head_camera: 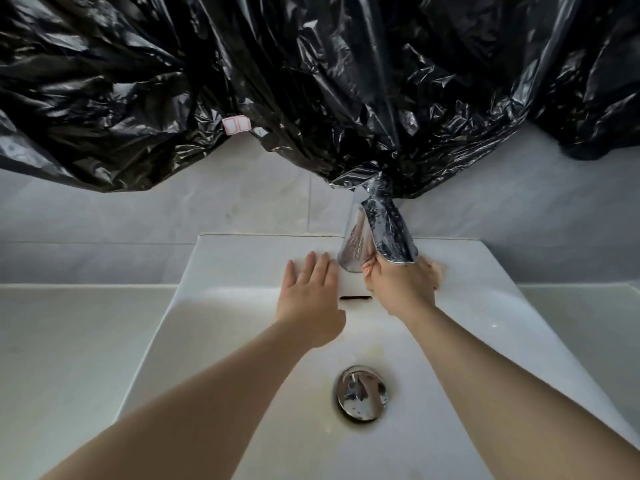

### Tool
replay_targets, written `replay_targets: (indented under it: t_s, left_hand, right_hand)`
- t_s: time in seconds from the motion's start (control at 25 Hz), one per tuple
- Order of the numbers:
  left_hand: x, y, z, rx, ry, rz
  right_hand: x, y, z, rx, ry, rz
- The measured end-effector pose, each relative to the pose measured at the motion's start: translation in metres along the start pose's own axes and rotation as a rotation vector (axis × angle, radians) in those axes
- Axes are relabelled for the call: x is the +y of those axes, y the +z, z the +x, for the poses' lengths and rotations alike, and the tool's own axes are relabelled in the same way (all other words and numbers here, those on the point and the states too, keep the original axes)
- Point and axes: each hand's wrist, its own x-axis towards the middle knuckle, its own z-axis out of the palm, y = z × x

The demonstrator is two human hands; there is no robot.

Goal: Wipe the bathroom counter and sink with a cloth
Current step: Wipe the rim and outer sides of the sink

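Observation:
A white rectangular sink (235, 258) is set in a pale counter (69, 348). At the back of the sink stands a chrome faucet (356, 242). My left hand (308, 289) lies flat and open on the sink's back ledge, just left of the faucet. My right hand (398, 289) presses a peach-coloured cloth (437, 273) against the ledge at the faucet's base, on its right side. Most of the cloth is hidden under that hand. Both forearms reach over the basin.
A chrome drain plug (362, 393) with brownish stains around it sits in the basin, and an overflow slot (355, 298) is between my hands. Crinkled black plastic sheeting (311, 81) with a pink label (236, 124) hangs over the grey tiled wall and touches the faucet top.

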Motion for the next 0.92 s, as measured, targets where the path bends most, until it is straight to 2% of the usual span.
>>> replay_targets:
  t_s: [0.12, 0.24, 0.36, 0.44, 0.6, 0.68, 0.72, 0.8, 0.88, 0.92]
  left_hand:
    - [0.008, 0.002, 0.004, -0.001, -0.024, 0.031]
    - [0.006, 0.003, 0.004, 0.001, -0.022, 0.051]
    - [0.008, 0.002, 0.003, -0.009, -0.023, 0.064]
    - [0.011, 0.002, 0.002, -0.007, -0.036, 0.072]
    - [0.012, 0.001, 0.003, -0.017, -0.041, 0.080]
    - [0.010, 0.001, 0.003, -0.017, -0.029, 0.073]
    - [0.009, 0.001, 0.003, -0.016, -0.027, 0.071]
    - [0.009, 0.001, 0.003, -0.015, -0.021, 0.064]
    - [0.010, 0.002, 0.003, -0.021, -0.020, 0.058]
    - [0.011, 0.002, 0.003, -0.022, -0.017, 0.058]
  right_hand:
    - [0.007, -0.006, 0.013, -0.023, -0.006, 0.176]
    - [0.040, -0.006, 0.019, -0.048, -0.080, 0.030]
    - [0.080, -0.003, 0.024, -0.075, 0.227, -0.041]
    - [0.066, -0.003, 0.021, -0.104, 0.306, -0.062]
    - [0.005, -0.006, 0.009, -0.105, -0.008, 0.010]
    - [0.030, -0.007, 0.012, -0.099, -0.054, -0.036]
    - [0.055, -0.004, 0.017, -0.087, 0.001, -0.050]
    - [0.100, -0.003, 0.021, -0.058, 0.223, -0.056]
    - [0.104, 0.003, 0.018, -0.047, 0.343, -0.053]
    - [0.086, 0.006, 0.016, -0.036, 0.325, -0.052]
